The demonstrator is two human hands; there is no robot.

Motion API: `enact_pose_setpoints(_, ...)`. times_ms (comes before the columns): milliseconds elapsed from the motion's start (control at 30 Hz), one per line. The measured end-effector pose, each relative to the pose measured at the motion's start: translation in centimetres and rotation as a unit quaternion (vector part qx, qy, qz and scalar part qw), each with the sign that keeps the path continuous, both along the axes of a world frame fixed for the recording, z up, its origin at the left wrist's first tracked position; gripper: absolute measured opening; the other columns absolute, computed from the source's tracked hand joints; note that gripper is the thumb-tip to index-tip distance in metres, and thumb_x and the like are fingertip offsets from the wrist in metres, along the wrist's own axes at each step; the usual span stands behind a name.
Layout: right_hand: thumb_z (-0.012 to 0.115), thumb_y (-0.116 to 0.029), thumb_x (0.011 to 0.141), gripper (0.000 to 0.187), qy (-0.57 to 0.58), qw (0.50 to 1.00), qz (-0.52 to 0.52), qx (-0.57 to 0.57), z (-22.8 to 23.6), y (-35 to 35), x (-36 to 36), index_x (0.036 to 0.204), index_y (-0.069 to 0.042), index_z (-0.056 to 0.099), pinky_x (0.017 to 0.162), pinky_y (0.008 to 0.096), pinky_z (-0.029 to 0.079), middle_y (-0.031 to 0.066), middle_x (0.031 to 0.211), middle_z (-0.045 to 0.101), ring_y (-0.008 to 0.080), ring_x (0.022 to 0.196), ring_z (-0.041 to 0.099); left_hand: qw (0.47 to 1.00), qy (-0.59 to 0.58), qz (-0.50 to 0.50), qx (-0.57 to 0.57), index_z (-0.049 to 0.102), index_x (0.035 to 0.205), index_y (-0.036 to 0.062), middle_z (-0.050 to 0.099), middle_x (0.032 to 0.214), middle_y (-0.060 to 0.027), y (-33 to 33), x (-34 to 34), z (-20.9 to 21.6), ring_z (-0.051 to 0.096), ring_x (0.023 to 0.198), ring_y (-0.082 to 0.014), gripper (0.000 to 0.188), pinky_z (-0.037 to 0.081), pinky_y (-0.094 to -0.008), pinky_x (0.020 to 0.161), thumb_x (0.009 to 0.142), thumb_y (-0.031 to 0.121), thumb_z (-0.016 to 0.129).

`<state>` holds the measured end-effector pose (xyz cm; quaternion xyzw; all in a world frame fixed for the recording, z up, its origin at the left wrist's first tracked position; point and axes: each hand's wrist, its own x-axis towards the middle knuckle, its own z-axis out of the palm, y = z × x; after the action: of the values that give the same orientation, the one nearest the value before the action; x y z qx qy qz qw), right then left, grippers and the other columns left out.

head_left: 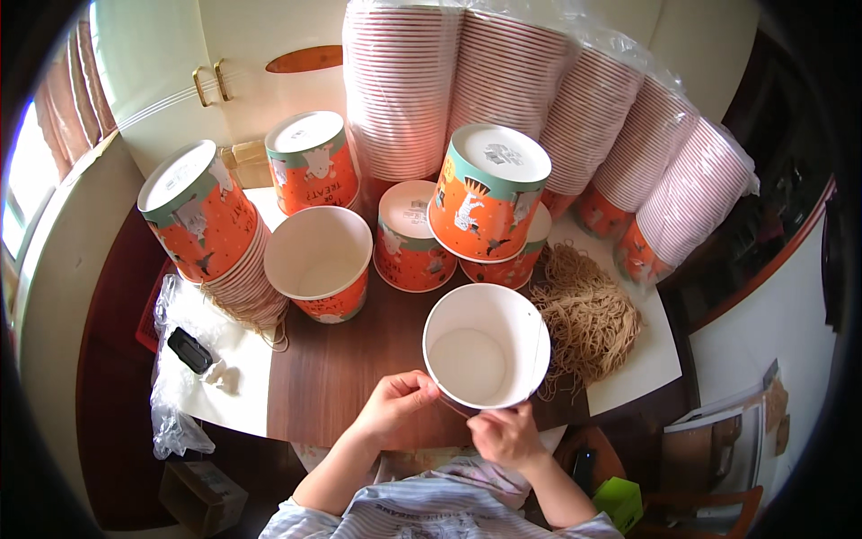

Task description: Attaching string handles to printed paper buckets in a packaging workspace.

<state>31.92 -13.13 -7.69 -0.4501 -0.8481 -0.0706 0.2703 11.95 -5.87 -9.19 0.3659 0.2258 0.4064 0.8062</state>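
A paper bucket with a white inside stands in front of me, its mouth tilted toward me. At its near left rim, the thumb and fingers of my left hand are pinched together. Just below the near rim, my right hand is closed with its fingers curled. A thin brown strand of twine appears to run between the two hands; its ends are hidden by the fingers and the bucket. Beside the bucket on the right lies a tangled heap of tan twine.
Orange and green buckets stand upside down behind, one raised on others. Left are an upright bucket and a bucket stack. Tall wrapped bucket stacks line the back. A black object lies left on the brown table.
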Motion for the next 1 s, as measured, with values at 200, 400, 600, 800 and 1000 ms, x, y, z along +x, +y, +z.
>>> enact_pose_setpoints(200, 0.063, -0.014, 0.066, 0.025, -0.04, 0.996, -0.076, -0.004, 1.0, 2.6, 4.1, 0.091, -0.012, 0.058, 0.081, 0.0442, 0.031, 0.0013, 0.078, 0.06, 0.0181, 0.078, 0.055, 0.999, 0.033, 0.023, 0.018, 0.062, 0.091, 0.001, 0.061, 0.091, -0.0012, -2.6, 3.2, -0.6, 0.054, 0.087, -0.008, 0.011, 0.042, -0.0226, 0.081, 0.085, 0.01, 0.06)
enact_pose_setpoints(400, 0.066, -0.024, 0.068, 0.022, 0.029, 0.997, -0.059, -0.037, 1.2, 0.7, -0.7, 0.086, -0.014, 0.057, 0.082, 0.0405, 0.03, -0.0019, 0.08, 0.06, 0.0141, 0.075, 0.056, 0.992, -0.018, 0.089, -0.085, 0.061, 0.091, 0.001, 0.062, 0.088, -0.0018, -3.0, 4.7, -0.9, 0.055, 0.082, -0.007, 0.01, 0.043, -0.0203, 0.076, 0.086, 0.009, 0.059)
enact_pose_setpoints(600, 0.064, -0.012, 0.07, 0.013, 0.051, 0.991, -0.119, 0.01, -0.6, 0.7, -2.5, 0.068, -0.011, 0.051, 0.071, 0.0375, 0.035, 0.0006, 0.058, 0.049, 0.017, 0.059, 0.05, 0.992, -0.017, 0.071, -0.101, 0.061, 0.092, 0.0, 0.062, 0.088, -0.0029, -3.2, 4.4, -1.2, 0.055, 0.082, -0.0082, 0.01, 0.044, -0.0219, 0.076, 0.085, 0.007, 0.059)
enact_pose_setpoints(800, 0.062, -0.011, 0.068, 0.021, 0.048, 0.989, -0.132, 0.043, -0.1, 0.9, -2.8, 0.058, -0.012, 0.044, 0.066, 0.0358, 0.033, 0.0, 0.053, 0.042, 0.0164, 0.055, 0.046, 0.993, 0.009, 0.094, -0.073, 0.062, 0.089, 0.0, 0.062, 0.086, -0.0025, -3.6, 4.8, -1.2, 0.055, 0.079, -0.008, 0.008, 0.045, -0.0222, 0.074, 0.085, 0.007, 0.059)
enact_pose_setpoints(1000, 0.061, -0.014, 0.067, 0.021, 0.021, 0.99, -0.135, 0.04, -0.5, 0.3, -2.6, 0.056, -0.014, 0.043, 0.064, 0.0346, 0.031, -0.0018, 0.051, 0.041, 0.0147, 0.053, 0.044, 0.987, -0.003, 0.093, -0.131, 0.063, 0.085, 0.0002, 0.062, 0.081, -0.0014, -3.8, 5.2, 0.0, 0.055, 0.072, -0.0068, 0.009, 0.046, -0.0212, 0.065, 0.085, 0.009, 0.06)
